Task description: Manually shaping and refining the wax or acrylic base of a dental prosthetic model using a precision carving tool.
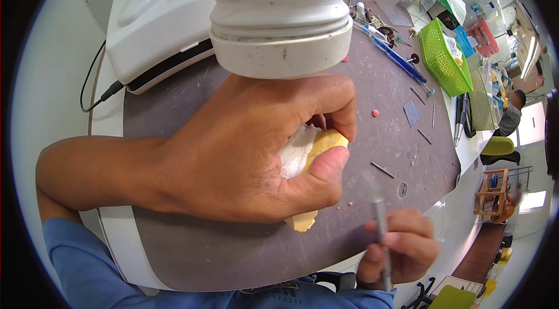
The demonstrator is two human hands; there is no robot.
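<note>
My left hand (250, 140) is wrapped round a yellow and white plaster cast (327, 141), thumb and fingers pressed on its right side. A white part lies against the palm, and a piece of the yellow base shows below the thumb. Most of the cast is hidden by the hand. To the lower right, my right hand (410, 245) grips a slim metal hand tool (381, 222), perhaps a carving knife, pointing up and away. Its tip is smeared by motion. The tool is apart from the cast.
A white ribbed suction hose (279, 29) hangs just over my left hand. At the back left stands a white machine (163, 24). Small metal burs (382, 169), a pink lump (375, 113) and a blue-handled tool (399, 60) lie rightward, near a green basket (442, 61).
</note>
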